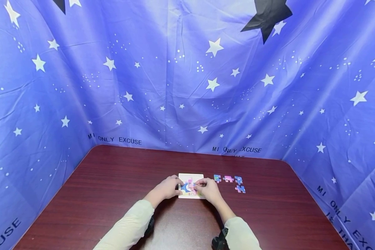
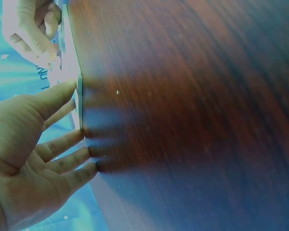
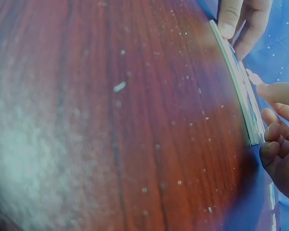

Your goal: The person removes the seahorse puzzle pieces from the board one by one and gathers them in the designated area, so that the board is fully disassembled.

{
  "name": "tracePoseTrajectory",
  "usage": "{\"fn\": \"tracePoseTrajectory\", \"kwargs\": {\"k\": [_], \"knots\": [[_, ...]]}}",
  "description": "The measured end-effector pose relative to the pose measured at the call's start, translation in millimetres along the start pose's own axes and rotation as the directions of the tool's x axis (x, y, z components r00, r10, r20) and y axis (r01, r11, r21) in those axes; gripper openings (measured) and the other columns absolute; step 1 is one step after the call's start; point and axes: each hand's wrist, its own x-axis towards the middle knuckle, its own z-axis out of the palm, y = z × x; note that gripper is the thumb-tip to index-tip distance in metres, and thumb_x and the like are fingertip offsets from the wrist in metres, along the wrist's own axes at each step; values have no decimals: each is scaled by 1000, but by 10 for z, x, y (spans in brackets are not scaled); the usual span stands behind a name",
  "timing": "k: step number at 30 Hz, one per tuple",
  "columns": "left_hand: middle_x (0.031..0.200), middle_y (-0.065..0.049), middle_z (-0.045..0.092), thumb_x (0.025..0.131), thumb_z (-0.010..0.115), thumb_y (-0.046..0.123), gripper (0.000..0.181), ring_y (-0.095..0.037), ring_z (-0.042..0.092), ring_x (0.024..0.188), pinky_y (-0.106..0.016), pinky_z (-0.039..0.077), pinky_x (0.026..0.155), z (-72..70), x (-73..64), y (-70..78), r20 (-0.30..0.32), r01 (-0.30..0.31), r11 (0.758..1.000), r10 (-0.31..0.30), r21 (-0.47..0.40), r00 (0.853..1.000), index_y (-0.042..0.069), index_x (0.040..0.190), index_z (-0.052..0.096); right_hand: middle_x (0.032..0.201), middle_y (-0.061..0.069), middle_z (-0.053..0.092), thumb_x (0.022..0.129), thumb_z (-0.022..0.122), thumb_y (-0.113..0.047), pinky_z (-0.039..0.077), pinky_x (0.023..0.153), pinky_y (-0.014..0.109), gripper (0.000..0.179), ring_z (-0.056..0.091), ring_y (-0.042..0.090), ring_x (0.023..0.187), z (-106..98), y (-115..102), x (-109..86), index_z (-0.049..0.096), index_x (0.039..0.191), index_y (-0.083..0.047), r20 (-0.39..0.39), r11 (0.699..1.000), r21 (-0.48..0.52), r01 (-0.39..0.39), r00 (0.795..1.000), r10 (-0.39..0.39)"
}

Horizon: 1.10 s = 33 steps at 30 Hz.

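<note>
A shallow white-bordered puzzle board (image 1: 190, 176) lies flat on the table, partly filled with blue, pink and yellow picture pieces. My left hand (image 1: 167, 188) rests at its left side; in the left wrist view, the thumb touches the near corner of the board (image 2: 79, 96), and the other fingers stretch along the edge, spread and fairly straight. Over the board's right half, my right hand (image 1: 211, 190) pinches a pink puzzle piece (image 1: 190, 183) between thumb and forefinger. This piece (image 3: 253, 77) shows only edge-on in the right wrist view. Fingers hide part of the picture.
Right of the board lie several loose pieces: a blue-green puzzle piece (image 1: 217, 178), a pink puzzle piece (image 1: 228, 178), and blue-pink puzzle pieces (image 1: 239, 180) at the far right. The dark red wooden table (image 1: 128, 173) is bordered by a blue star-printed curtain (image 1: 162, 86).
</note>
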Motion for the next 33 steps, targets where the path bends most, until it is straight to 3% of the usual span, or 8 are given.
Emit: {"fn": "tracePoseTrajectory", "kwargs": {"k": [13,33], "knots": [[115,-10,59,81,71,21,31,-28,55,109,-38,46,95,7,7,-1,8,14,1000,-14,-4,1000,9,109,67,76,4,60,74,74,-10,42,61,19,8,50,9,69,-47,18,-16,71,79,-5,3,1000,-22,19,1000,-19],[114,-12,59,80,71,21,32,-29,56,108,-38,45,96,-9,-3,-2,0,-2,1000,2,-8,1000,8,109,68,79,2,65,76,74,-14,44,65,21,7,53,9,71,-120,45,-41,70,79,-8,-2,998,-58,-21,1000,21]]}}
